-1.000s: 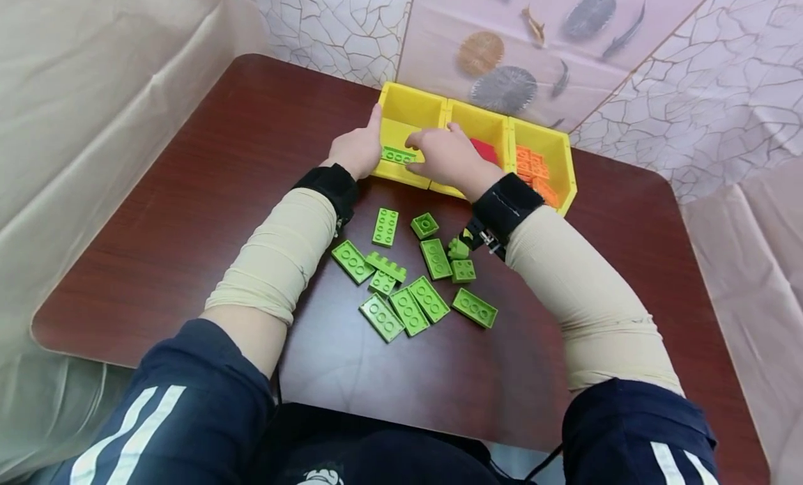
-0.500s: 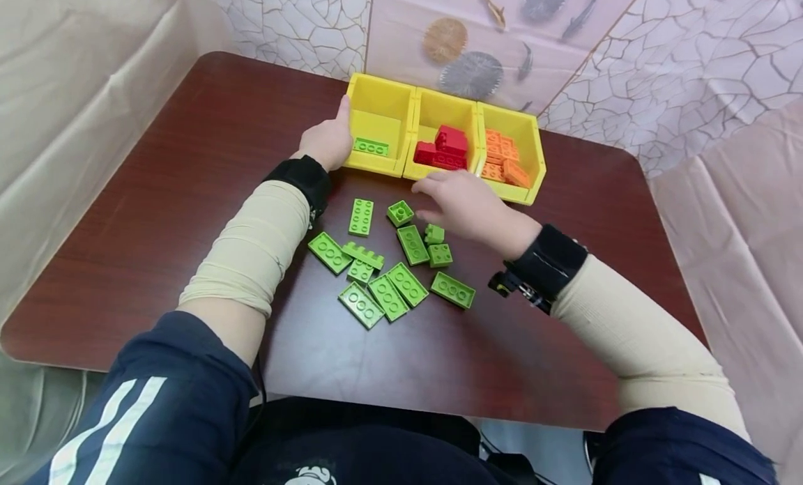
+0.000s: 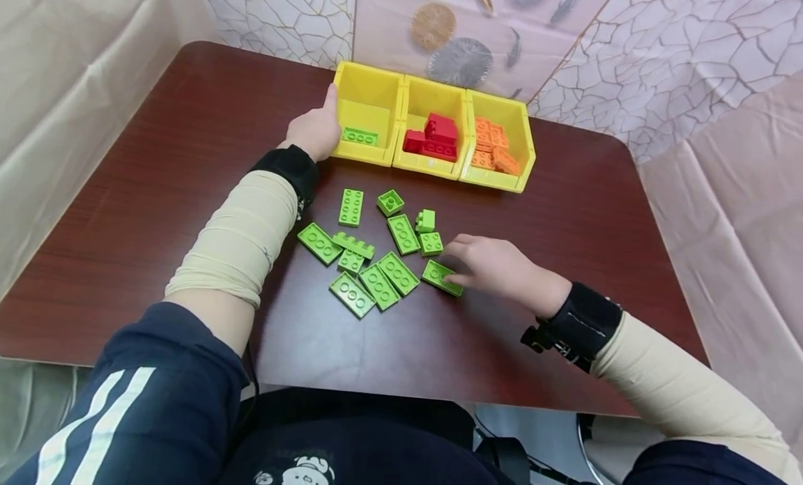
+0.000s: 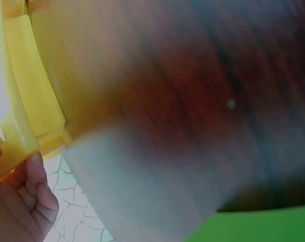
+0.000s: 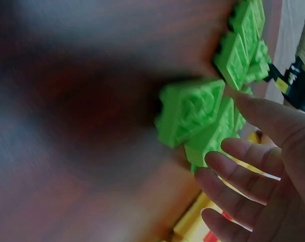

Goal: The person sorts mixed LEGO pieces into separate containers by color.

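My left hand (image 3: 312, 132) grips the left side of a yellow three-compartment bin (image 3: 433, 166); in the left wrist view its fingers (image 4: 35, 169) curl at the yellow edge. The left compartment contains a green toy brick (image 3: 360, 136). My right hand (image 3: 495, 270) is over the right end of a green toy brick (image 3: 437, 276) lying studs down on the table. Fingers (image 5: 233, 201) and thumb are spread around that brick (image 5: 192, 112) in the right wrist view, without a visible pinch. Whether they touch it, I cannot tell.
Several more green bricks (image 3: 379, 287) lie scattered in front of the bin, some leaning on each other. Red bricks (image 3: 439, 133) fill part of the middle compartment, orange bricks (image 3: 492, 145) the right one. The brown table (image 3: 157, 143) meets a patterned wall behind.
My right hand has moved from the left compartment back toward me and right, down to the rightmost loose green brick. My left hand stays on the bin. The head view has shifted.
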`<state>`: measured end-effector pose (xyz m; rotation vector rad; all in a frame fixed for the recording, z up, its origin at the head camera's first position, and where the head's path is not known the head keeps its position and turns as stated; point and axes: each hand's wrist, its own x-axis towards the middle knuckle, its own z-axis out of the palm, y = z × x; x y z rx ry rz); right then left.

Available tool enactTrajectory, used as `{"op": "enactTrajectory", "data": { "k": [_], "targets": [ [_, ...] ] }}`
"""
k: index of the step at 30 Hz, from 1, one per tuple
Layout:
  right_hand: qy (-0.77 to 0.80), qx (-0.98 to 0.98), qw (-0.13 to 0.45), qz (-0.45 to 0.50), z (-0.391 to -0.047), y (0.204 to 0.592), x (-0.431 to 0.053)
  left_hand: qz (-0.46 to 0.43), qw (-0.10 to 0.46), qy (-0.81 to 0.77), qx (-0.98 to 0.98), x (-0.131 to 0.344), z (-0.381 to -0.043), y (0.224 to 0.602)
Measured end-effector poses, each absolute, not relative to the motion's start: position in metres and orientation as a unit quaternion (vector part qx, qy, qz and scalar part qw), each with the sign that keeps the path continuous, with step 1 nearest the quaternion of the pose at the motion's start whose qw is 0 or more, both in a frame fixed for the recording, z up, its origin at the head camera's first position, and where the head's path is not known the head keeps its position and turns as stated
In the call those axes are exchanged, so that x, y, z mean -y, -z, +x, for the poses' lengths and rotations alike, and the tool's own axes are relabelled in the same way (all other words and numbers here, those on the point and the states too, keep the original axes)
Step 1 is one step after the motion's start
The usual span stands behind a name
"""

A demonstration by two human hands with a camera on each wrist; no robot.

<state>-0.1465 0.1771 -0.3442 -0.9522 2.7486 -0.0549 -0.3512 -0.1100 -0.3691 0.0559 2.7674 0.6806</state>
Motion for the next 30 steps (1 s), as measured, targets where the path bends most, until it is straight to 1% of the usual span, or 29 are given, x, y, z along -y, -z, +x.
{"op": "enactTrajectory", "data": {
  "k": [5,12,19,21,24,30],
  "targets": [
    [0.018,-0.935,0.119,-0.333,-0.141,0.35,-0.171,0.013,0.143,-0.236,-0.961,0.114,-0.352,0.367],
    [0.024,-0.939,0.125,-0.318,-0.136,0.359,-0.17,0.021,0.143,-0.237,-0.961,0.112,-0.349,0.368],
    [0.035,-0.937,0.141,-0.318,-0.139,0.351,-0.165,0.03,0.144,-0.223,-0.964,0.112,-0.348,0.363],
    [0.043,-0.934,0.136,-0.328,-0.143,0.344,-0.163,0.029,0.144,-0.223,-0.964,0.112,-0.348,0.362],
    [0.052,-0.93,0.113,-0.345,-0.154,0.331,-0.158,0.023,0.149,-0.224,-0.963,0.112,-0.348,0.362],
    [0.058,-0.931,0.075,-0.353,-0.192,0.303,-0.137,0.01,0.153,-0.244,-0.958,0.111,-0.345,0.365]
  ]
}}
